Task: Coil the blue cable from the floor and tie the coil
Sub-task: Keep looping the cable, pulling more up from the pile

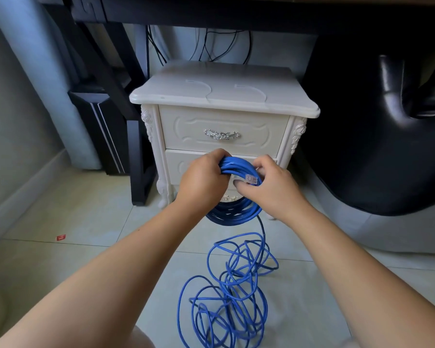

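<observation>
Already, much of the blue cable (pixel 232 169) is gathered into a coil (pixel 236 214) that hangs at the centre of the frame, its loops standing upright and drooping toward the floor (pixel 86 222). Our left hand (pixel 201 179) holds the top of the bundle, its fingers (pixel 217 154) curled over the strands. Our right hand (pixel 271 189), touching the coil's right side, pinches the clear plug (pixel 251 179) against the loops.

From the coil's lower right edge one strand (pixel 263 229) drops straight down into the loose tangle (pixel 230 305), which lies on the floor in the lower centre of the frame, below both hands. That strand leaves on the right hand's side, so we judge the right hand the nearer one to draw up the next loop while the left keeps the bundle. The tangle's loops cross each other and may snag.

Behind the coil stands a white nightstand (pixel 224 96).
</observation>
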{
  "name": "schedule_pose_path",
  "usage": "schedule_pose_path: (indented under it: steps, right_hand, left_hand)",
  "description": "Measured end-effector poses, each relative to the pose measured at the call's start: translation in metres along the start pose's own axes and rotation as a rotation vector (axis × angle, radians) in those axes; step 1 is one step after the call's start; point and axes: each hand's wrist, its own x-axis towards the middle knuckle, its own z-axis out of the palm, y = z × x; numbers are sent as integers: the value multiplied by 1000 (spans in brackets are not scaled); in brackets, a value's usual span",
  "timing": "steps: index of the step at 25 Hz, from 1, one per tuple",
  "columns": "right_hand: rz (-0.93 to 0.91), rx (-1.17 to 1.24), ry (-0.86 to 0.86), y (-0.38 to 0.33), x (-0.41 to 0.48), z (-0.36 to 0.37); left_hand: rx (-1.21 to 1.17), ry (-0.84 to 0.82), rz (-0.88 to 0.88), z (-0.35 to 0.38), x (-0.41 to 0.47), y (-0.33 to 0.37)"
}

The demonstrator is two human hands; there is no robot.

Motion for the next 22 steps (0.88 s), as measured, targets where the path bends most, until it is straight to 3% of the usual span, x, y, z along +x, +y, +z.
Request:
schedule_pose_path:
  steps: [7, 12, 18, 22]
  right_hand:
    - [105, 370, -295, 13, -8, 15]
    - [233, 670, -100, 5, -8, 24]
    - [106, 389, 119, -8, 0, 13]
    - [61, 100, 138, -3, 8, 3]
  left_hand:
    - [-345, 109, -117, -13, 5, -6]
    - [-642, 81, -283, -8, -1, -3]
    - [-756, -11, -320, -8, -1, 0]
    - [-533, -292, -169, -20, 3, -17]
